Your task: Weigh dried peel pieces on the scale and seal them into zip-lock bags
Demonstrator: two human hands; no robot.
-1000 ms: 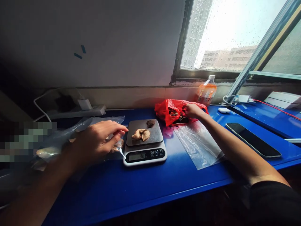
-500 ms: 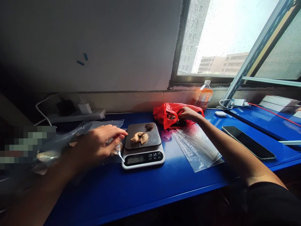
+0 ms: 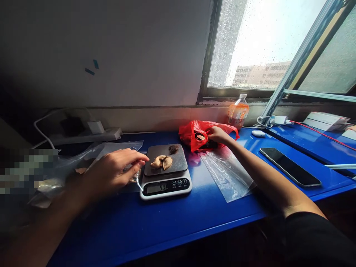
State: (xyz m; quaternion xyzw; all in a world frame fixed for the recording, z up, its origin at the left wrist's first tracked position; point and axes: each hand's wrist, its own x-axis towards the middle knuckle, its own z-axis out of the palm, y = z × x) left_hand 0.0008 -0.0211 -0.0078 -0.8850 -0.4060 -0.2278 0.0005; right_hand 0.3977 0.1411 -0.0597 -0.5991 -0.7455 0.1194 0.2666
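My left hand (image 3: 122,167) hovers at the left edge of a digital kitchen scale (image 3: 167,187), fingers stretched forward and loosely curved, thumb a little apart, nothing visible in it. On the scale's metal plate lie pale dried curled pieces (image 3: 161,162), and behind them a small dark brown clump (image 3: 173,149). The display seems to read 90. My right hand (image 3: 218,134) reaches into a red plastic bag (image 3: 187,134); its fingertips are hidden inside. A pale piece shows through the bag's opening. Under my left hand lies a clear plastic bag (image 3: 111,147), partly covered.
Flat clear bags (image 3: 226,181) lie right of the scale on the blue table (image 3: 178,226). Farther right are a phone (image 3: 289,167) and a white case (image 3: 258,133). An orange drink bottle (image 3: 238,111) stands behind the red bag. A power strip (image 3: 83,136) lies back left.
The view has shifted slightly, so everything sits a little farther left. My right hand has moved slightly within the red bag, and a pale piece now shows at its opening.
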